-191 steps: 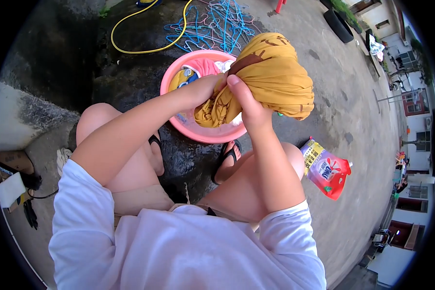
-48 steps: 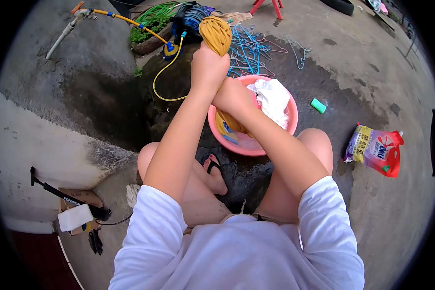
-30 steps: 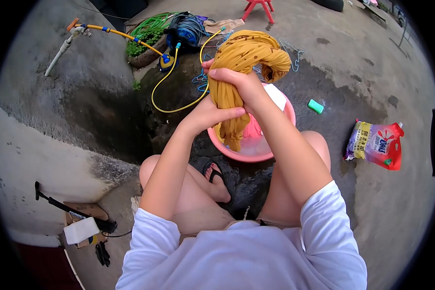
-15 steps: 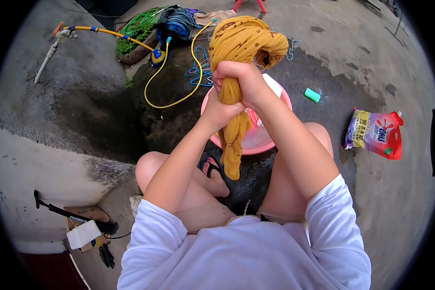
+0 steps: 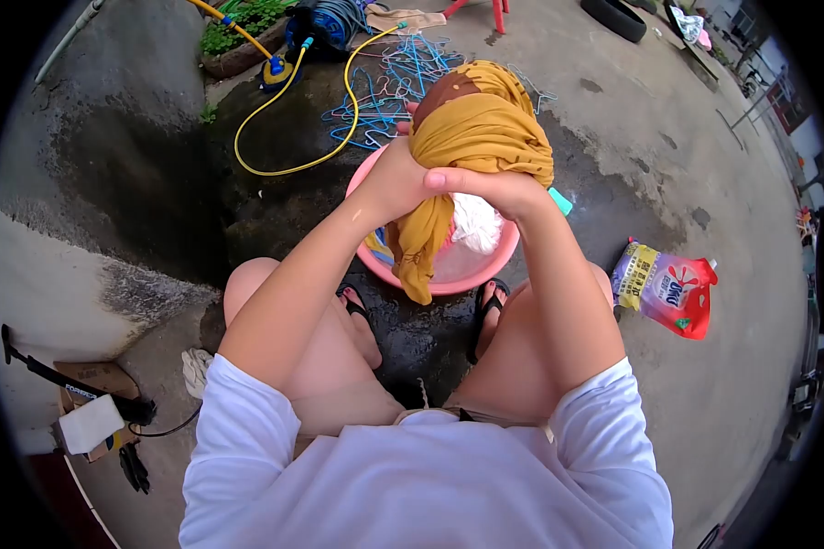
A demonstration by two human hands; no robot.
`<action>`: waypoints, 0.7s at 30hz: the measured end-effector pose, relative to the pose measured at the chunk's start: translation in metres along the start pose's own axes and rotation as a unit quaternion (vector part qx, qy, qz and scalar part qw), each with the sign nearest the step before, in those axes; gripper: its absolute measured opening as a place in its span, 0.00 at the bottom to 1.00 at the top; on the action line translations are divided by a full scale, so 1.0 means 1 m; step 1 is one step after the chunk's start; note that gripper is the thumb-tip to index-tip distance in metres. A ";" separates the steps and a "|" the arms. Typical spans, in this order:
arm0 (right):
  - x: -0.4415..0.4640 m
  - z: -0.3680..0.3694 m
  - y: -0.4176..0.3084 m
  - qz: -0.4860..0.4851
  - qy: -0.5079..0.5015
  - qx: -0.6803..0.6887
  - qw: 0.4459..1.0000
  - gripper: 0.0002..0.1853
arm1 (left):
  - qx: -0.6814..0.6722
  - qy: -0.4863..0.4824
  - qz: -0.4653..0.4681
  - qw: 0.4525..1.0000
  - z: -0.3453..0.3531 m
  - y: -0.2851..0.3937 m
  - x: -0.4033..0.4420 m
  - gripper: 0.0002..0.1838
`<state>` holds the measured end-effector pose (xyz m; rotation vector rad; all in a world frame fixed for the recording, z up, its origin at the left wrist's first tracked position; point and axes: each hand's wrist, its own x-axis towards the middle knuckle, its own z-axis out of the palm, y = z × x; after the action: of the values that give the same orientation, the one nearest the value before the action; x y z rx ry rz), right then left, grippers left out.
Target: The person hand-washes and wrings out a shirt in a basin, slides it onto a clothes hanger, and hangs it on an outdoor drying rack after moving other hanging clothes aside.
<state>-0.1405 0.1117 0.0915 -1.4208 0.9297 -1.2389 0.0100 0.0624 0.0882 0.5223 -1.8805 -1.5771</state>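
We noted the yellow cloth (image 5: pixel 487 137) at upper centre of the frame, over the basin (image 5: pixel 467 285), left hand (image 5: pixel 396 177) and right hand (image 5: pixel 508 192) clamped on it. Its long axis ran upper right to lower left, tail pointing down.

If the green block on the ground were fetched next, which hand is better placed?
Probably the right hand: it is nearer the green block, which shows just beyond it. The left hand is farther off, and both hands are on the yellow cloth, so the right would first need to let go.
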 end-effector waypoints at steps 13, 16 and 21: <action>0.008 0.015 -0.001 0.035 0.132 0.204 0.969 0.22 | -0.009 -0.083 -0.121 0.989 -0.008 -0.023 -0.008 0.37; 0.007 0.023 0.000 0.017 0.127 0.208 0.970 0.20 | 0.000 -0.069 -0.113 0.991 0.012 -0.035 -0.004 0.31; 0.007 0.018 0.003 0.029 0.136 0.242 0.960 0.21 | -0.040 0.009 -0.111 0.993 0.030 -0.035 -0.006 0.25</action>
<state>-0.1218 0.1077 0.0907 -0.8461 0.7683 -1.5182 -0.0089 0.0811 0.0502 0.7293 -1.7870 -1.7757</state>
